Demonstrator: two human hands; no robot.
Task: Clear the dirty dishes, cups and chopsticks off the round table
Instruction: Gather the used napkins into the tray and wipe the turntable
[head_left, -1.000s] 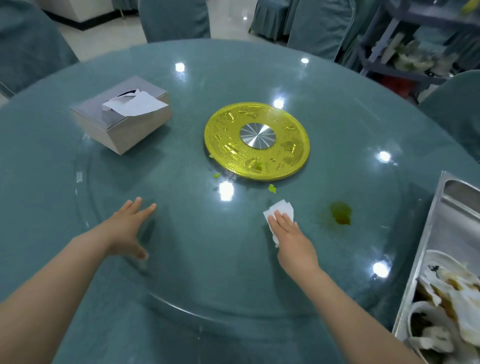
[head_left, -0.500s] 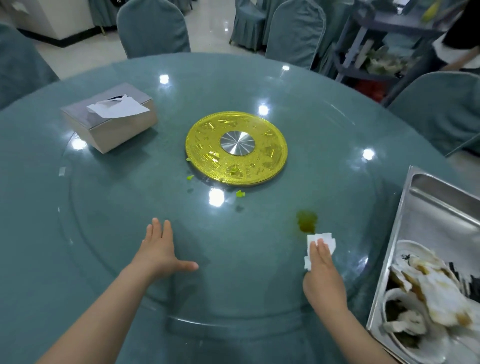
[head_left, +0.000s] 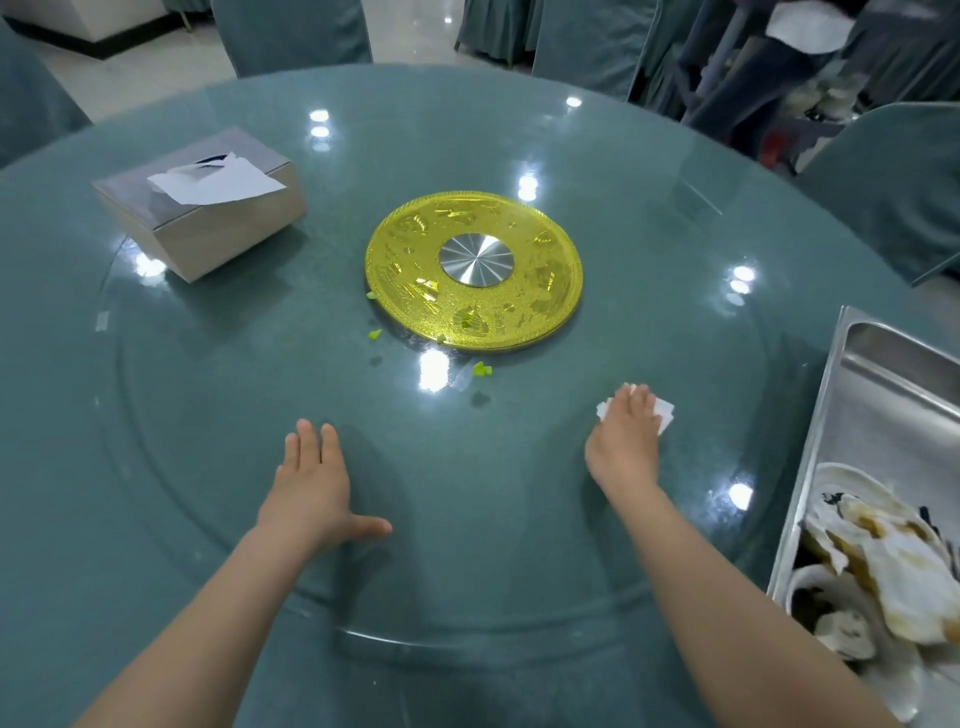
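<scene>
The dirty dishes (head_left: 878, 566) sit in the metal tray (head_left: 883, 395) at your right, off the glass. Your R hand (head_left: 626, 441) is nearer to it, fingers flat, pressing a tissue (head_left: 665, 413) on the glass. Green bits (head_left: 480, 370) lie up & left of that hand. Your L hand (head_left: 311, 488) lies flat & open, holding nothing.

One cam only, worn on the person's head; it looks fwd and steeply down across the round table (head_left: 649, 171) from its near edge, wide-angle, so the rim bows; close enough that both forearms run in from the bottom; far edge and chairs (head_left: 291, 31) sit at top; a steel tray (head_left: 893, 374) is cut off at the right edge; no 2nd view to share anything.
</scene>
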